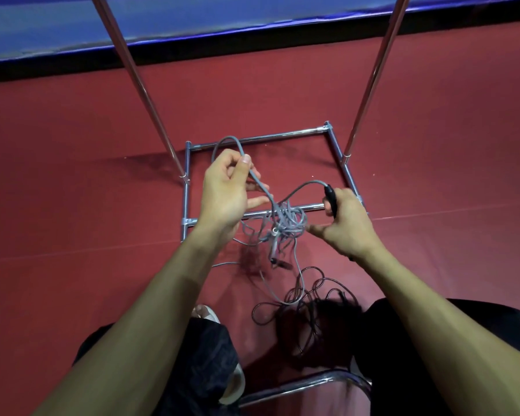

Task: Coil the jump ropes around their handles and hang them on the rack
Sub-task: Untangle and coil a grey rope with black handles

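Chair frame [297,385] nearest; dark rope [309,304] loose on floor just behind it. Grey rope [285,223] hangs tangled over rack [282,209] front bar, betw both hands. Left hand [225,190] pinches a loop; right hand [345,223] wraps its black handle [330,199]. Prob light, floppy, snag-prone: grip handle, feed cord. Rack poles crowd beyond.

**Grey rope, dark red floor**

The tangled jump rope [282,223] at frame centre is grey, its handle [330,197] black. A second rope [309,301], lower centre, is dark, nearly black. The rack [252,140] tubes are shiny silver. The floor [72,175] is dark red; across the top runs a blue mat [192,16] with a black edge. The shorts [204,349], bottom of the frame, are black.
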`<state>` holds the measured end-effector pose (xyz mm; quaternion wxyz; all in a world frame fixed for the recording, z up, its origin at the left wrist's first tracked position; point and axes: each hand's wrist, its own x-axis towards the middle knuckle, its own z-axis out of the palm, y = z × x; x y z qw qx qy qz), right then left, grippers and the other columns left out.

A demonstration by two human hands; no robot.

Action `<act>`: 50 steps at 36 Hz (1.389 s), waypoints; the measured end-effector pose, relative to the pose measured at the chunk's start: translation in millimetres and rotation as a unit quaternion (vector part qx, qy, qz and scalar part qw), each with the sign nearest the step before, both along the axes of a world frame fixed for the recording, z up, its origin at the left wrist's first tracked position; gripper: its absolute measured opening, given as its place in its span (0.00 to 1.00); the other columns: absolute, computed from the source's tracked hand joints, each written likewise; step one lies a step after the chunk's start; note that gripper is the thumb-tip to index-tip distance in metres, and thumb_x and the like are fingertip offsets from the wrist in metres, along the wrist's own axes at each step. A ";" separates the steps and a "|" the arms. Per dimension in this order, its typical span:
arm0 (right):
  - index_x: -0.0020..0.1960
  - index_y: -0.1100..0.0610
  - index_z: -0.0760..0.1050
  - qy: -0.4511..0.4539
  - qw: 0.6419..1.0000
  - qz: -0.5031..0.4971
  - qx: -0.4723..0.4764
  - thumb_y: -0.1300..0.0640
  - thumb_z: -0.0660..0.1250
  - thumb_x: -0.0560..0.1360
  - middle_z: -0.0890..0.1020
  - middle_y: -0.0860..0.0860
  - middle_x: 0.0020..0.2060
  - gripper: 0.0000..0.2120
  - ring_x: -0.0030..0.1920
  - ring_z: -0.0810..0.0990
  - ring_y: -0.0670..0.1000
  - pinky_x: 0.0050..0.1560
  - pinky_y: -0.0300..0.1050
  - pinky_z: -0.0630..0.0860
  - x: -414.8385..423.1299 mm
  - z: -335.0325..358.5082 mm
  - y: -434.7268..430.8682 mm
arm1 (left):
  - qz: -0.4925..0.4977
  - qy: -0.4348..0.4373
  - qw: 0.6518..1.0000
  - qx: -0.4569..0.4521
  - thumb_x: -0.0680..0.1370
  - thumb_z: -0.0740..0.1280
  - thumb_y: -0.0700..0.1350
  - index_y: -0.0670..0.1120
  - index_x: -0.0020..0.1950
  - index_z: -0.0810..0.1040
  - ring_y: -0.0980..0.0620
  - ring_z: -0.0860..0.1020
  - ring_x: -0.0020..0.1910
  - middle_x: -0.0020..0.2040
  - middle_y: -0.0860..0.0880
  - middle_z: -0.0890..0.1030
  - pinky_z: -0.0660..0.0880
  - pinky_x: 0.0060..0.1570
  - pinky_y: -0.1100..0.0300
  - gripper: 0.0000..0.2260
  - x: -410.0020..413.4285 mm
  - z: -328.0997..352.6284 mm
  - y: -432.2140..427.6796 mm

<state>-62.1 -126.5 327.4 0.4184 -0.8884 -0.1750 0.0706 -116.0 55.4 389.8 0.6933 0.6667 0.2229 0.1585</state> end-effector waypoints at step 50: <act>0.40 0.53 0.62 0.191 0.948 -0.060 0.247 0.73 0.70 0.71 0.79 0.59 0.38 0.20 0.36 0.78 0.52 0.43 0.55 0.79 -9.7 -9.4 11.9 | -0.062 0.063 0.990 0.106 0.82 0.61 0.40 0.47 0.36 0.68 0.43 0.84 0.42 0.38 0.47 0.80 0.81 0.37 0.53 0.14 -7.7 -51.0 -38.4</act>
